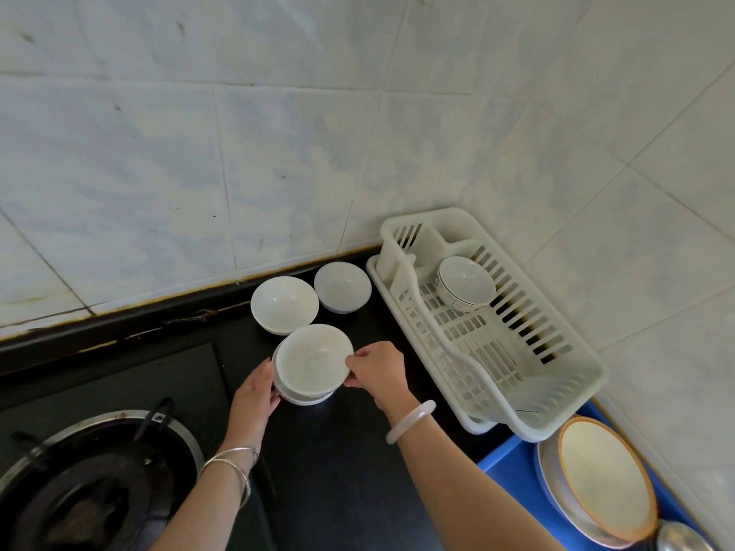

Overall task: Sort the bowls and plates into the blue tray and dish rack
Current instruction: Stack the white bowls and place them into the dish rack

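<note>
Bowl stack point(312, 361) held by left grip point(258, 391), right grip point(378, 371).

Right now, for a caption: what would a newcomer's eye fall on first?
The left hand and right hand grip a stack of white ceramic bowls on the black countertop, centre frame. A white plastic dish rack at right holds one patterned bowl; stacked cream plates lie in the blue tray, bottom right.

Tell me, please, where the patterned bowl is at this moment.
The patterned bowl lies tilted in the far end of the white dish rack, on the right of the head view, just right of the nearest plain white bowl.
</note>
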`<action>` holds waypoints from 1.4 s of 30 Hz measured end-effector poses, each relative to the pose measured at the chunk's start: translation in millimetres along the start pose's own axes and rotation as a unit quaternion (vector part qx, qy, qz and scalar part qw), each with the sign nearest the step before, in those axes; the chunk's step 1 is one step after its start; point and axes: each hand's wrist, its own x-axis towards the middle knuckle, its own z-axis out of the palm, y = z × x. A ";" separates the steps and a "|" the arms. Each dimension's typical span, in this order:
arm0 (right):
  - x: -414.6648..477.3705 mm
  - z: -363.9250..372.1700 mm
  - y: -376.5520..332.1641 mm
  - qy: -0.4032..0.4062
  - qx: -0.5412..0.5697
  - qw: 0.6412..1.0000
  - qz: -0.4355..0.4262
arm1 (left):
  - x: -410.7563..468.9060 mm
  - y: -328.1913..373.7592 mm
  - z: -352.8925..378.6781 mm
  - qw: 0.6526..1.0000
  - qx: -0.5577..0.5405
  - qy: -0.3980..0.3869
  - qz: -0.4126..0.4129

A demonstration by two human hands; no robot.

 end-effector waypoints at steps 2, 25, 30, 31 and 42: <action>-0.8 3.8 -0.7 0.001 -0.013 1.000 0.003 | 0.6 0.2 -0.4 1.000 0.004 -0.004 0.001; 17.0 9.0 11.5 -0.119 0.036 0.992 0.032 | 4.6 5.2 -1.8 0.999 0.020 0.008 -0.042; 15.0 7.0 14.8 -0.176 0.133 0.974 0.051 | 0.5 9.5 2.8 0.999 0.016 0.012 -0.043; 14.2 6.3 16.5 -0.173 0.132 0.975 0.046 | -1.0 10.4 3.7 0.999 0.023 0.013 -0.040; -9.8 -77.2 -0.7 -0.101 0.178 0.978 -0.033 | -31.4 60.5 58.3 0.991 0.081 -0.077 0.067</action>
